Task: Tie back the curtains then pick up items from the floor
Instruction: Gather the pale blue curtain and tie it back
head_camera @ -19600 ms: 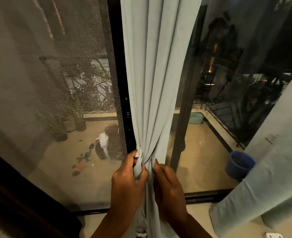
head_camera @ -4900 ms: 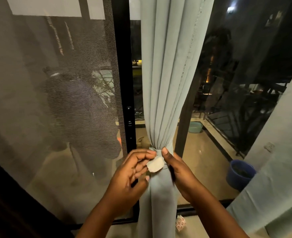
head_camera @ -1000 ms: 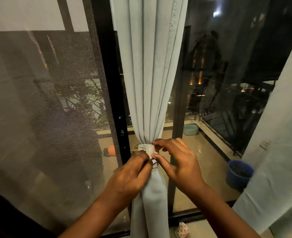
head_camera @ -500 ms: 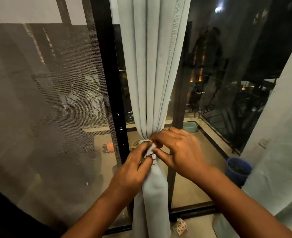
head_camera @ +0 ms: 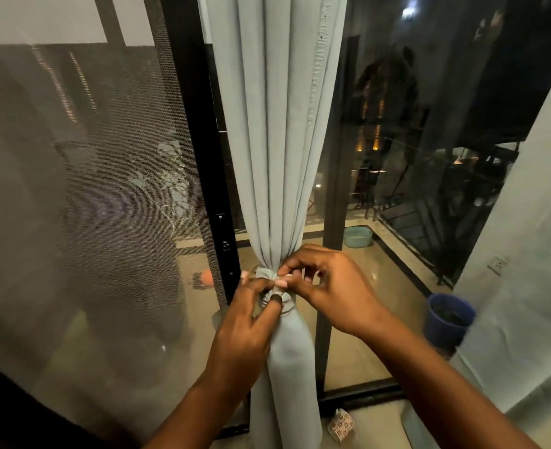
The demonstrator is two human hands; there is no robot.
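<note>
Head view, biggest first: a mesh screen (head_camera: pixel 83 205) fills the left, with the pale curtain (head_camera: pixel 280 131) hanging beside it, gathered at mid-height by a cloth tie (head_camera: pixel 266 275). Both hands meet there (fingers curled): the left hand (head_camera: pixel 245 332) pinches the tie, the right hand (head_camera: pixel 329 286) nips its end. A blue bucket (head_camera: pixel 447 319) stands outside. A small patterned item (head_camera: pixel 340 426) lies on the floor.

Nothing here can be read: no words, labels, brand marks or numbers show anywhere. The small crumpled packet (head_camera: pixel 341 425) on the floor, well below the fingers, carries only a flower-like pattern, no lettering that I can make out.
</note>
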